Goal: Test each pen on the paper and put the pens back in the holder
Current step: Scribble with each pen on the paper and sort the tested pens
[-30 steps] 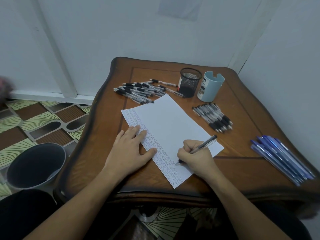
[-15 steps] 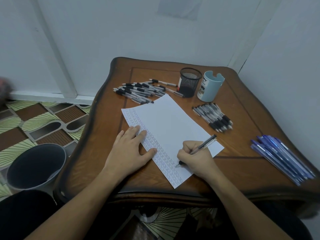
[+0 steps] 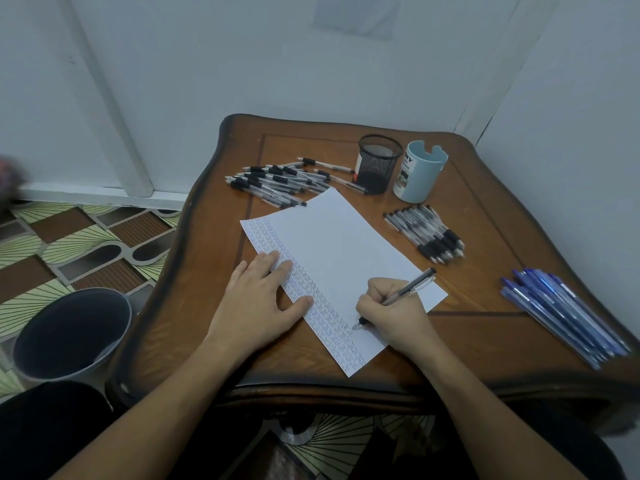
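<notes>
A white sheet of paper [image 3: 343,251] lies slantwise on the wooden table [image 3: 207,271], with rows of small pen marks along its left edge. My left hand [image 3: 258,301] lies flat on that marked edge, fingers straight. My right hand [image 3: 393,311] grips a clear black-tipped pen [image 3: 407,291] with its tip on the paper near the lower marks. Beyond the paper stand a black mesh holder [image 3: 377,162] and a pale blue cup holder [image 3: 417,173]. Several black-grip pens [image 3: 273,183] lie in a pile left of the holders, and another pile of black-grip pens [image 3: 427,233] lies right of the paper.
A bundle of blue pens [image 3: 561,310] lies near the table's right edge. A dark round bin [image 3: 71,332] stands on the patterned floor to the left of the table. White walls close in behind and to the right.
The pen tip has shifted slightly on the paper between frames. My left hand has stayed pressed on the sheet.
</notes>
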